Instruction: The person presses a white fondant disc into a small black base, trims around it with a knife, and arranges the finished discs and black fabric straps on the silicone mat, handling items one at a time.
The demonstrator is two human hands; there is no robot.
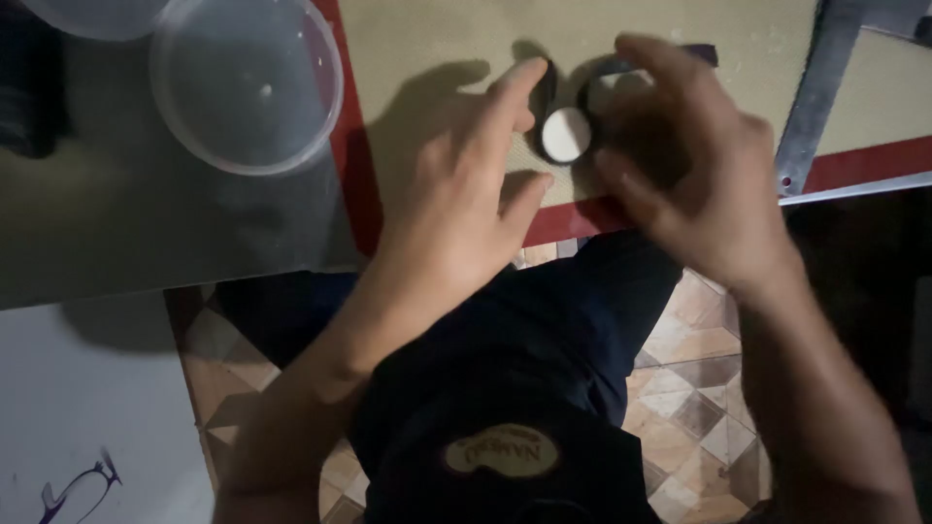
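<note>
While the open left hand (466,184) steadies a small black round object with a white face (563,131) near the tabletop (427,49) front edge, the right hand (680,165) curls loosely beside it, grip unclear.

Between the fingertips of the left hand (456,209) and right hand (684,180): a small round object (565,134), black rim, white face. Beneath the grip: a tan mat (437,39) with a red border. Left of the grip: a clear plastic lid (248,82) on a grey surface (116,233). Below the grip: dark navy clothing (524,369) bearing a brown oval patch; floor tiles (699,388) in a beige and brown diamond pattern.
</note>
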